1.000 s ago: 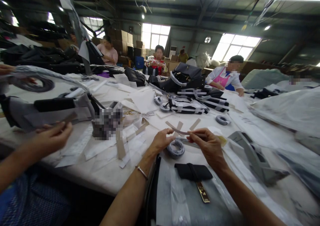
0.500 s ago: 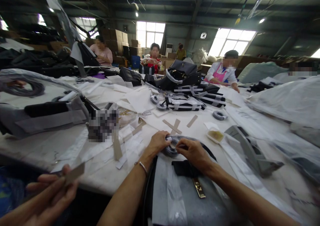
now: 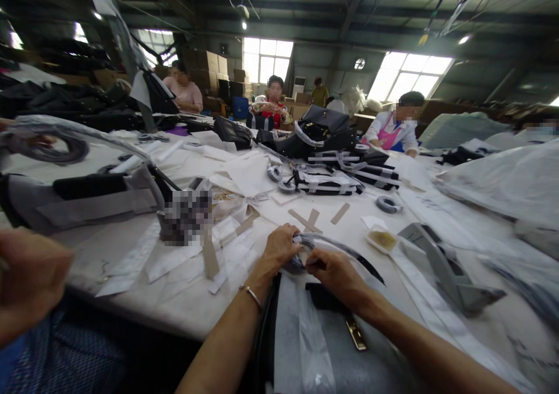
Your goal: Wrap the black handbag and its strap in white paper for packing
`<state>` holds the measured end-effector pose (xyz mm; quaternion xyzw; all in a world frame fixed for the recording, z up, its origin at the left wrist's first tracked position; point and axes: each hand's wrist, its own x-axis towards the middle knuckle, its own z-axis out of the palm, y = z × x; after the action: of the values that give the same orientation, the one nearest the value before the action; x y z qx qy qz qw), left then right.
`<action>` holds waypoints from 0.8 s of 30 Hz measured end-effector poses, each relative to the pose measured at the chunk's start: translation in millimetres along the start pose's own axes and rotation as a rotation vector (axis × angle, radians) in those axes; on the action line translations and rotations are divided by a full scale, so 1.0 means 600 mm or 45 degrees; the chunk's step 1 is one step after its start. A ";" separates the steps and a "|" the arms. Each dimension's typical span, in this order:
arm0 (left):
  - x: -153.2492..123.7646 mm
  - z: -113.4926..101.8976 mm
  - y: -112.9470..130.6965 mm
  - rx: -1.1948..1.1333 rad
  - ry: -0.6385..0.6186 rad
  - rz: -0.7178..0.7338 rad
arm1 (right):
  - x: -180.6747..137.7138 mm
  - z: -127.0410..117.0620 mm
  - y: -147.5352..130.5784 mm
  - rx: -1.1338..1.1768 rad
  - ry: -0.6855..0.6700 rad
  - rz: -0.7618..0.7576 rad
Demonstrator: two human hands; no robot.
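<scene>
Grips the coil [image 3: 296, 262] with the left hand [image 3: 280, 247], clamping fingers on its edge; holds the right hand [image 3: 335, 273] over the bag [image 3: 289, 336], with fingertips together, hiding anything pinched.

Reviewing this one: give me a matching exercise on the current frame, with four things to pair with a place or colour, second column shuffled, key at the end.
Column one
1. left hand
2. right hand
3. clasp
4. tape dispenser

Column two
A. gold-coloured
B. at the right side of the coil
C. grey, to the right of the bag
D. at the coil's left side

Pairs: 1-D, 2-B, 3-A, 4-C
</scene>
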<state>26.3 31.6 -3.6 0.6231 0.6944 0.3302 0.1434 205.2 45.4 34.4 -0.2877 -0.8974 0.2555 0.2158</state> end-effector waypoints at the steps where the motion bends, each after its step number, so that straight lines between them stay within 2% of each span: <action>1: 0.000 -0.002 0.000 -0.023 0.017 -0.001 | 0.000 0.000 -0.001 -0.023 0.023 0.003; 6: 0.000 -0.008 0.001 -0.178 0.075 0.031 | 0.015 0.011 0.012 -0.113 0.107 -0.047; 12: 0.001 -0.002 -0.003 -0.385 0.090 0.077 | 0.046 0.024 0.032 -0.532 0.230 -0.299; 15: 0.002 0.002 -0.007 -0.459 0.071 0.082 | 0.058 0.028 0.048 -0.571 0.214 -0.357; 20: 0.005 0.004 -0.010 -0.508 -0.021 0.075 | 0.062 0.039 0.075 -0.557 0.102 -0.295; 24: 0.007 0.008 -0.015 -0.469 0.008 -0.012 | 0.061 0.041 0.075 -0.682 0.074 -0.207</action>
<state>21.5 36.9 -11.6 0.5819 0.6256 0.4531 0.2545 182.9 91.9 -2.1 -0.2687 -0.9465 -0.0175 0.1776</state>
